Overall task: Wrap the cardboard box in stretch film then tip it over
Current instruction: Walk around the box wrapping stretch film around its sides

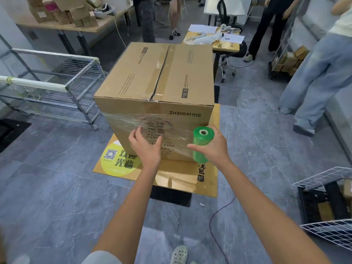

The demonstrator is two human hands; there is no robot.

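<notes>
Head view: wrapping barely begun. Cardboard box (156, 77) upright on flattened cardboard sheet (181, 180) on floor, top seam taped. One band of stretch film (122, 121) across near face only, reaching left corner; top bare, other sides hidden. Judged: most turns left, tipping not yet done. Left hand (146, 147) flat, fingers straight, pressing film against near face. Right hand (215, 147) wrapped round green film roll (202, 143), roll upright just off box's near right corner, film running taut from roll to face.
</notes>
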